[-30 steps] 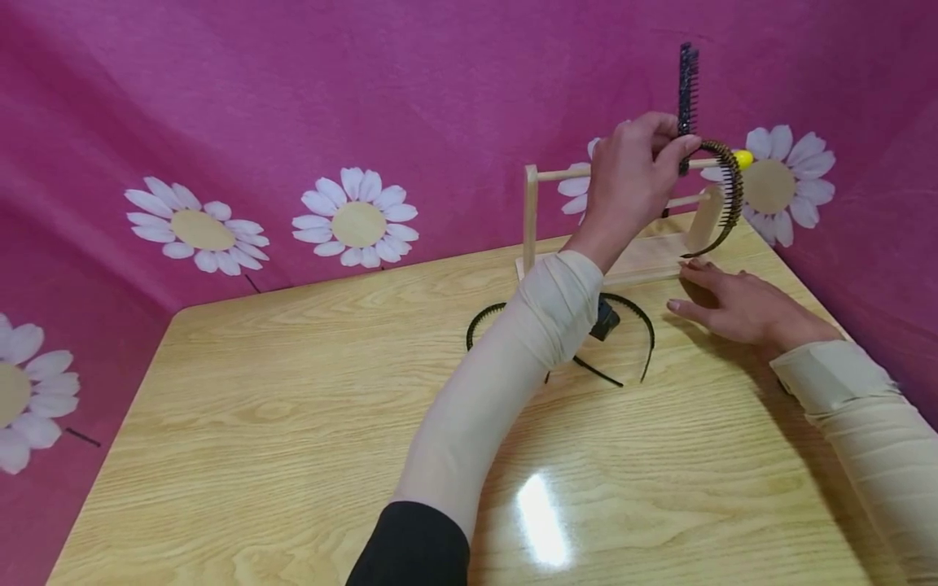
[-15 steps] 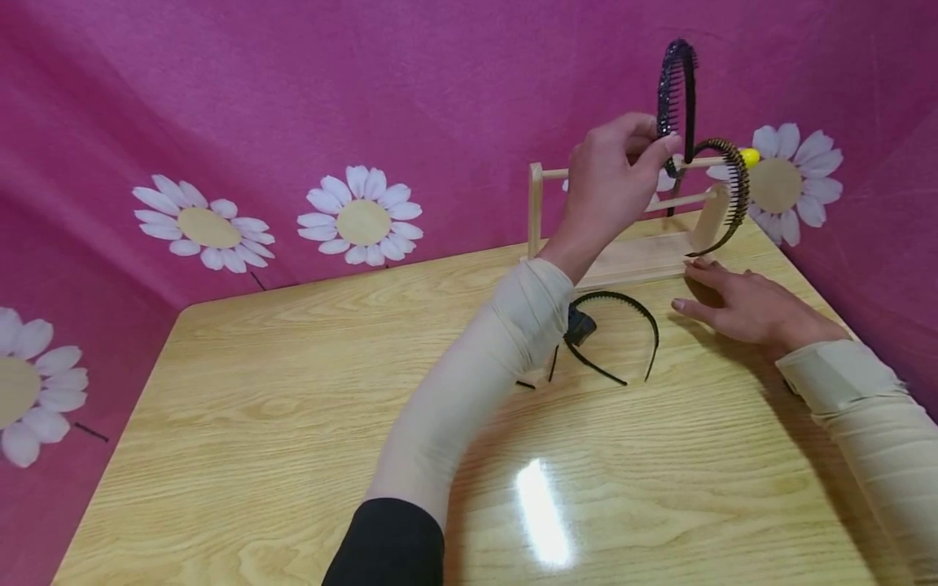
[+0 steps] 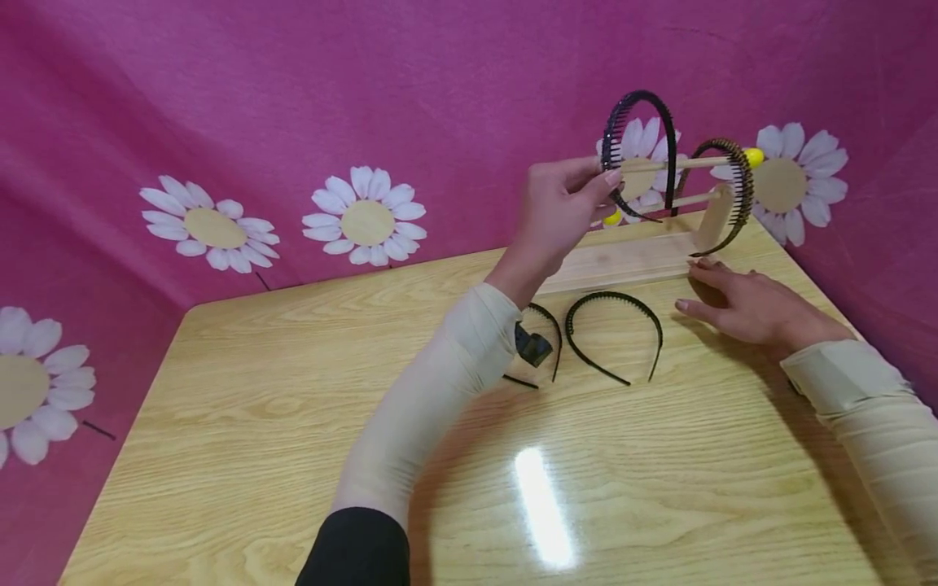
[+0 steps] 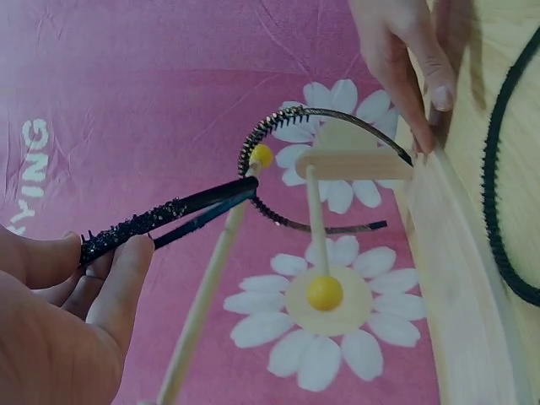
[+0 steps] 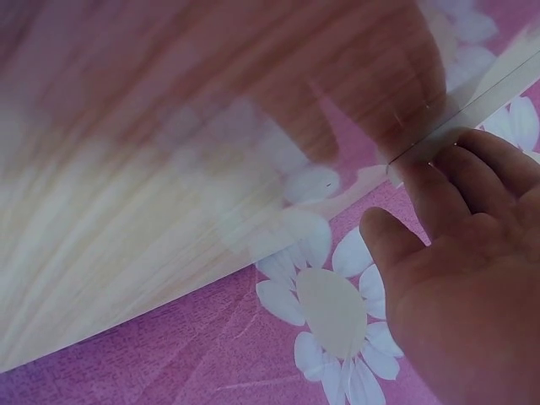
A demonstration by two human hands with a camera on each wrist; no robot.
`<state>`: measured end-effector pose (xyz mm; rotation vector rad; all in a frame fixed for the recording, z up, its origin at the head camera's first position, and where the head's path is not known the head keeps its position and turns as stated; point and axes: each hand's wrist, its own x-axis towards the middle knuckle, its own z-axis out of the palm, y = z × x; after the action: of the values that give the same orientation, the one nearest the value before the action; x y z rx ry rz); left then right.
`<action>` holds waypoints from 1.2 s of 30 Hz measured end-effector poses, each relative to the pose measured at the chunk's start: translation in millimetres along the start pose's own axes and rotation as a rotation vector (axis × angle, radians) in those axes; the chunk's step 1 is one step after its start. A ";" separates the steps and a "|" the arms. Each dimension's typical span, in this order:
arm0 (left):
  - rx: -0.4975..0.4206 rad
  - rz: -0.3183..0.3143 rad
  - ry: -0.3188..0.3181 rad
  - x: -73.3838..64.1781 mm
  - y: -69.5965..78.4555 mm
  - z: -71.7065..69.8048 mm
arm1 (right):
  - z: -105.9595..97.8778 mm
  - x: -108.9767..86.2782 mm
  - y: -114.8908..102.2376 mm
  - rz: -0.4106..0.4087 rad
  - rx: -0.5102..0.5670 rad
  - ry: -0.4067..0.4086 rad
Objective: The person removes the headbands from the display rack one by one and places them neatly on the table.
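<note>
My left hand [image 3: 560, 207] pinches one side of a black glittery toothed headband [image 4: 139, 224], raised upright by the wooden rack's upper rod [image 4: 207, 291]. In the head view the rod crosses behind or through the loop; I cannot tell which. A brown-gold toothed headband [image 3: 743, 183] hangs at the right end of the rack, by a yellow knob [image 3: 753, 157]. The right hand [image 3: 762, 309] has relaxed fingers, its fingertips touching the right front corner of the rack's base [image 3: 623, 259].
On the wooden table [image 3: 256, 423], in front of the rack, lie a plain black headband [image 3: 615, 295] and a black headband with a bow [image 3: 533, 346], partly covered by the left forearm. A pink flowered cloth [image 3: 454, 98] hangs behind.
My left hand has moved left and down along the rack with the black glittery headband, which has turned to show its full loop. The right hand stays by the base.
</note>
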<state>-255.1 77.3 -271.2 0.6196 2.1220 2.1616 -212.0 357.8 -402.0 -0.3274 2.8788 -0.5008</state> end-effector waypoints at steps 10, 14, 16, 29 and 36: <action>-0.124 -0.091 -0.026 -14.6 -18.2 -26.8 | -0.3 -0.8 0.1 -0.009 -0.001 -0.002; -0.143 -0.128 -0.005 -21.7 -21.3 -38.3 | -0.4 -0.5 1.0 -0.016 -0.004 0.003; -0.149 -0.148 0.007 -25.4 -23.3 -44.0 | -0.3 -0.3 1.2 -0.020 -0.004 0.007; -0.157 -0.229 0.026 -43.8 -31.1 -77.1 | 0.3 -4.2 1.4 -0.029 0.005 0.029; -0.102 -0.284 0.035 -51.9 -35.5 -95.9 | 0.9 -2.5 -0.1 -0.034 -0.002 0.033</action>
<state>-246.0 -27.8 -316.2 0.2551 1.9603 2.1186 -209.3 358.1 -402.3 -0.3718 2.9099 -0.5140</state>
